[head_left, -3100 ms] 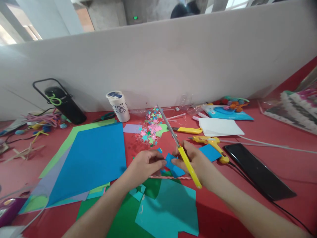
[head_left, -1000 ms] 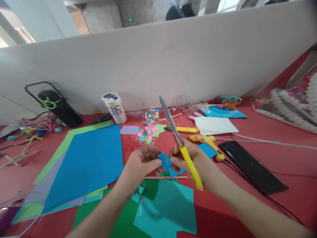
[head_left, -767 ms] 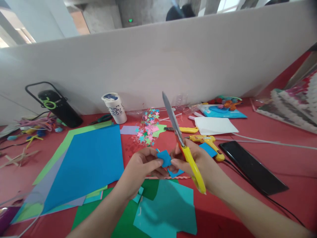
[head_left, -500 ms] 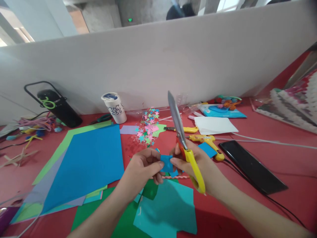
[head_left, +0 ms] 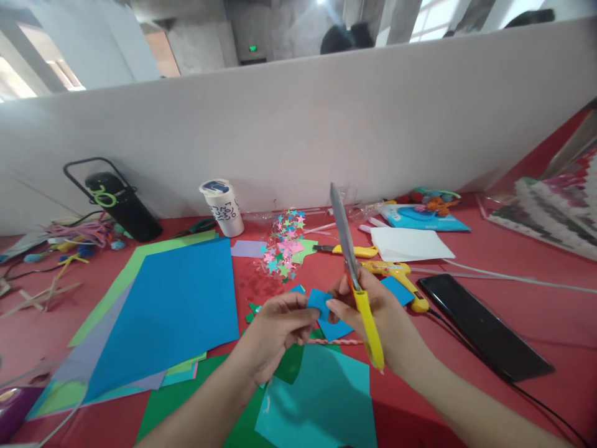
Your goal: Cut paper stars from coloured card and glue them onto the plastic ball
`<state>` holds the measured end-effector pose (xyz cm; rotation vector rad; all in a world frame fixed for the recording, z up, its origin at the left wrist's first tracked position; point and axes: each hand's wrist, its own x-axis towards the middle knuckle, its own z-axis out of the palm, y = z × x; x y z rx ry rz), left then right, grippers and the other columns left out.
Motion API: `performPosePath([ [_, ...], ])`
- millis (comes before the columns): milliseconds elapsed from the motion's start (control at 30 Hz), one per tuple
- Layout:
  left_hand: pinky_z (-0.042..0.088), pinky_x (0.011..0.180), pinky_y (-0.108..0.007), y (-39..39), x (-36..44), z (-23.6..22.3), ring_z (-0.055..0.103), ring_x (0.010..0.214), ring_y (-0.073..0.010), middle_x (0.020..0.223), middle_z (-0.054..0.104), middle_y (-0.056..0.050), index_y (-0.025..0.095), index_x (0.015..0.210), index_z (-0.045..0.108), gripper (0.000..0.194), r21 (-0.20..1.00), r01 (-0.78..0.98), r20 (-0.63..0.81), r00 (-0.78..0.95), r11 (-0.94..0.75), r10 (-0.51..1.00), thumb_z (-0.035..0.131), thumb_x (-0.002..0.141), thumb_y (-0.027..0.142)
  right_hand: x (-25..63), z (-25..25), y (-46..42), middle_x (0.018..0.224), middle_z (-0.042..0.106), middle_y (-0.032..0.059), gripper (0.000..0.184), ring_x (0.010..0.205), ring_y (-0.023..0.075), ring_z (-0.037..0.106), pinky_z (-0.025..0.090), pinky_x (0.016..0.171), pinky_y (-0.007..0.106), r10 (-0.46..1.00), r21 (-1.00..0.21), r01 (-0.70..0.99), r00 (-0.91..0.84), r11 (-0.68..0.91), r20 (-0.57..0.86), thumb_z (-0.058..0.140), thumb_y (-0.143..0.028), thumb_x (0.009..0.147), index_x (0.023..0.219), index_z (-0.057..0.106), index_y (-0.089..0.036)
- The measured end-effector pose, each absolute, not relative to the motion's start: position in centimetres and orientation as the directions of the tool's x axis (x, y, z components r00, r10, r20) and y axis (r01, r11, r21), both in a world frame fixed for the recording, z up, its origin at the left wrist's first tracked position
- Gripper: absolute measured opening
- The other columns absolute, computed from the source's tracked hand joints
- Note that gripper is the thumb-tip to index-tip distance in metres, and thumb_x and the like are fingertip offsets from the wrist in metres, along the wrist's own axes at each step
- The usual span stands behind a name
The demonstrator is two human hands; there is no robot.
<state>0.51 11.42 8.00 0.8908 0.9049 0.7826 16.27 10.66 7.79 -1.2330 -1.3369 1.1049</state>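
A small blue piece of paper [head_left: 319, 303] is pinched between my two hands above the table. My left hand [head_left: 284, 320] grips its left side with thumb and fingers closed. Thumb and fingertips of my right hand [head_left: 368, 311] hold its right side. Yellow-handled scissors [head_left: 346, 242] also hang in my right hand, blades pointing up and away, closed together. Beneath the hands lie a turquoise sheet [head_left: 326, 398], a green sheet [head_left: 177, 398] and a pink twisted strip [head_left: 340, 341]. Another blue scrap [head_left: 336, 330] rests just behind the fingers.
Coloured sheets [head_left: 172, 305] lie stacked at left. A white cup [head_left: 224, 211] and black bottle [head_left: 125, 208] stand by the partition. Star confetti [head_left: 285, 246], a yellow cutter [head_left: 354, 251], a glue gun [head_left: 396, 274] with cord and a black phone-like slab [head_left: 480, 323] lie behind and right.
The small blue paper has been tilted and turned between my fingers. Both hands appear slightly further right and lower, while the whole view has also shifted a little.
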Motion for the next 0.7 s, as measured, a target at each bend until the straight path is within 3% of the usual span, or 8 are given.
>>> performPosePath([
  [100,0.043,0.048,-0.016,11.4,0.4,8.0,0.057,0.048,-0.0069,0.055,0.062,0.002,0.015,0.071,0.062,0.009,0.903,-0.181,-0.295,0.393,0.389,0.871,0.067,0.075,0.022,16.3,8.2,10.6,0.067,0.047,-0.005,0.032,0.058,0.0154,0.052,0.046,0.056,0.032,0.997,-0.989,0.132,-0.039,0.065,0.061,0.066,-0.041,0.072,0.072,0.039,-0.024],
  [200,0.049,0.051,-0.021,11.7,-0.3,8.9,0.062,0.05,-0.0112,0.058,0.067,-0.001,0.015,0.071,0.06,0.011,0.93,-0.199,-0.236,0.318,0.308,0.918,0.066,0.075,0.023,16.5,8.8,10.4,0.062,0.039,-0.0072,0.039,0.052,0.0122,0.041,0.038,0.049,0.027,0.992,-0.986,0.164,-0.129,0.004,-0.017,0.064,-0.051,0.073,0.07,0.035,-0.025],
  [433,0.049,0.049,-0.019,12.3,-2.9,12.2,0.064,0.05,-0.0115,0.06,0.069,0.001,0.017,0.074,0.056,0.011,0.95,-0.282,-0.105,0.117,0.134,0.988,0.067,0.074,0.02,16.8,7.7,9.4,0.071,0.039,-0.004,0.042,0.059,0.0113,0.032,0.028,0.049,0.023,0.886,-0.968,0.236,-0.462,0.082,-0.038,0.056,-0.06,0.08,0.081,0.04,-0.021],
  [700,0.051,0.05,-0.021,11.5,-3.3,13.1,0.063,0.049,-0.0117,0.06,0.069,0.001,0.017,0.073,0.057,0.008,0.959,-0.283,-0.015,0.018,0.019,1.0,0.063,0.077,0.02,16.5,6.9,9.1,0.059,0.032,-0.0073,0.049,0.048,0.0089,0.029,0.02,0.042,0.023,0.83,-0.978,0.189,-0.557,0.091,-0.031,0.05,-0.069,0.077,0.072,0.038,-0.022],
])
